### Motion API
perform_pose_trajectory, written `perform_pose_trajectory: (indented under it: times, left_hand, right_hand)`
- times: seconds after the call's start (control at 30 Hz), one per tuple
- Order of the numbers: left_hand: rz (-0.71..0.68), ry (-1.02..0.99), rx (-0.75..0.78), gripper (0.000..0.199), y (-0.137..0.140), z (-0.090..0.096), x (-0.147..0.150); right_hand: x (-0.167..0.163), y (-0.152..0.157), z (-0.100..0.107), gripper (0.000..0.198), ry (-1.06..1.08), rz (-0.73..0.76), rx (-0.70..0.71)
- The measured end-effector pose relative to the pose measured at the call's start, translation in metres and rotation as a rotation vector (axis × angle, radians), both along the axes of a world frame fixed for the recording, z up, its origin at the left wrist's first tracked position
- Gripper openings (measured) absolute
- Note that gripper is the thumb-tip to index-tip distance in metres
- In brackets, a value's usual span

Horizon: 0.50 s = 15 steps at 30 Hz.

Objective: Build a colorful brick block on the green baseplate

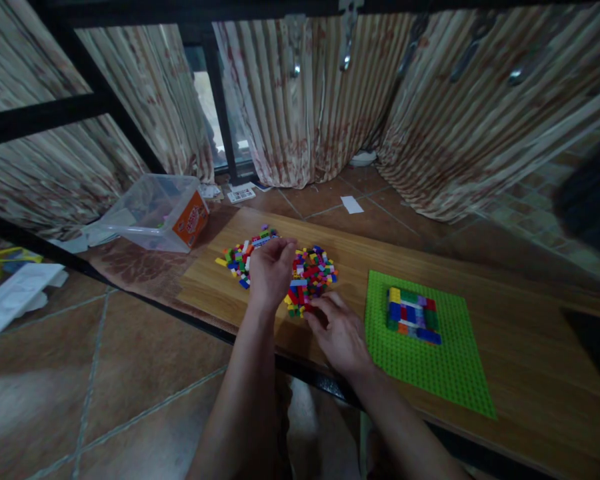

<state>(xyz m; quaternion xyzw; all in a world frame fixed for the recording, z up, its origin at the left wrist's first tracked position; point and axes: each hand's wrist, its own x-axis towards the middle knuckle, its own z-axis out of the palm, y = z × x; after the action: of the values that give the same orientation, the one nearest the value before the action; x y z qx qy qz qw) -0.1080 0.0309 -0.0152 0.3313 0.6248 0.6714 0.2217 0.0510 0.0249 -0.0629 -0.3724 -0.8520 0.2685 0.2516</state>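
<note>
A loose pile of small coloured building bricks [316, 267] spreads over the wooden table. Over its middle hangs my left hand [270, 272], fingers curled and the thumb and index finger pinched together; whatever is between them is hidden or too small to name. At the pile's near edge my right hand [341, 333] has its thumb and fingertips closed about a small red brick. To the right lies a green studded baseplate [455, 370], bearing a low, roughly square build of multicoloured bricks [413, 316].
A clear plastic box [147, 207] with an orange label stands at the table's left end. Striped curtains [320, 100] hang behind, with metal hooks [347, 40] above. White packaging [17, 297] lies at far left, and a white paper [351, 205] lies on the tiled floor behind the table.
</note>
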Motion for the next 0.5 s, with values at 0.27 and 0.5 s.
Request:
perform_pose_trajectory:
  times: [0.27, 0.5]
  left_hand:
    - [-0.073, 0.045, -0.059, 0.016, -0.002, -0.001, -0.002]
    - [-0.549, 0.138, -0.276, 0.023, -0.009, 0.001, 0.017]
  right_hand:
    - [0.000, 0.001, -0.001, 0.016, 0.046, -0.043, -0.034]
    - [0.020, 0.015, 0.013, 0.016, 0.332, -0.237, -0.068]
